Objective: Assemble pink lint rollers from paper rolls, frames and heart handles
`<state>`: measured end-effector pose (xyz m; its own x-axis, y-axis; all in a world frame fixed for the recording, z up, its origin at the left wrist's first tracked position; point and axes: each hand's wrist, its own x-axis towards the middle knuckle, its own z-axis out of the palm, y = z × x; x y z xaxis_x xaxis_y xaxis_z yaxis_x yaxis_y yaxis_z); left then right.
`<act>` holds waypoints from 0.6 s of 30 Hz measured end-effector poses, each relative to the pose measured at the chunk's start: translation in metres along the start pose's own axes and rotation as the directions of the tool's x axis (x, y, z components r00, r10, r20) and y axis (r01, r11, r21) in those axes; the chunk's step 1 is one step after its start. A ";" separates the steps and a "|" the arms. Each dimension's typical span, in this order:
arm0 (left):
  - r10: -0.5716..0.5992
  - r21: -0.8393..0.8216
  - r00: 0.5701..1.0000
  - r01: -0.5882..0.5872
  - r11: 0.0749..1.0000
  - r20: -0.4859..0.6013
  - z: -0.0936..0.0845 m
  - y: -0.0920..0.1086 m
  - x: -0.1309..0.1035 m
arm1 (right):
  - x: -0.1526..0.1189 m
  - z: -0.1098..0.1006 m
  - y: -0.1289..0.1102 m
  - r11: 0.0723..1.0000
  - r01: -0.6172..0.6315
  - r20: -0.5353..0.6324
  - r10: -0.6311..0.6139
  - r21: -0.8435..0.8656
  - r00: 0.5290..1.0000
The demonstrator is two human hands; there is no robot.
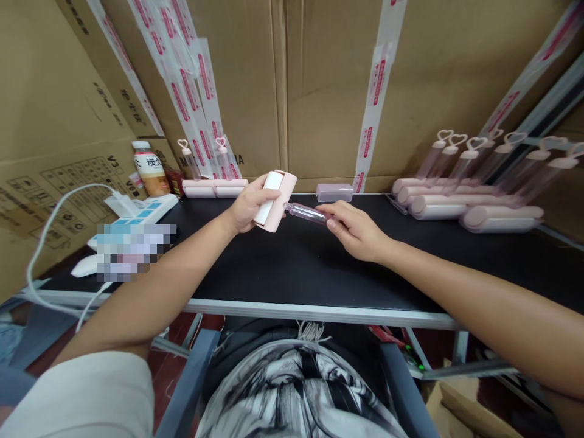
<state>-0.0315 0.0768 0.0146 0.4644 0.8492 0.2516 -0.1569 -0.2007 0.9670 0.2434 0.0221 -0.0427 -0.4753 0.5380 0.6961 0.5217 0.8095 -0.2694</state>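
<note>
My left hand (250, 204) is wrapped round a pale pink lint roller head (277, 204) with a white panel on its face, tilted above the black tabletop (283, 267). In my right hand (353, 228) is a translucent pink handle (308, 213), its far end hidden by the fingers. The handle's narrow tip meets the side of the roller head; whether it sits inside or only touches, I cannot tell. Behind the hands, a translucent pink cover (334, 193) lies by the cardboard wall.
Several lint rollers with heart-topped handles (474, 198) stand at the right, and two more (214, 187) at the back left. A drink bottle (151, 169), a white power strip (146, 216) and a cable (39, 255) occupy the left side. Cardboard (328, 91) closes off the back.
</note>
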 end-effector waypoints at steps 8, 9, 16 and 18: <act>0.070 0.141 0.997 -0.067 0.988 -0.019 -0.003 -0.005 0.001 | -0.002 0.001 -0.001 0.997 -0.038 0.034 0.040 -0.061 0.999; 0.090 0.175 0.996 -0.085 0.981 -0.022 -0.003 -0.006 0.001 | -0.003 0.002 -0.002 0.996 -0.040 0.035 0.043 -0.075 0.998; 0.177 0.361 0.984 -0.159 0.919 -0.019 -0.004 -0.008 0.003 | -0.006 0.006 -0.009 0.980 -0.038 -0.010 0.036 -0.193 0.999; 0.184 0.400 0.983 -0.163 0.902 -0.014 -0.004 -0.008 0.003 | -0.007 0.006 -0.011 0.970 -0.033 -0.011 0.031 -0.242 0.999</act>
<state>-0.0325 0.0832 0.0073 0.4149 0.8046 0.4249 0.1316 -0.5151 0.8469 0.2368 0.0111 -0.0487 -0.4512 0.5605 0.6945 0.6929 0.7104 -0.1232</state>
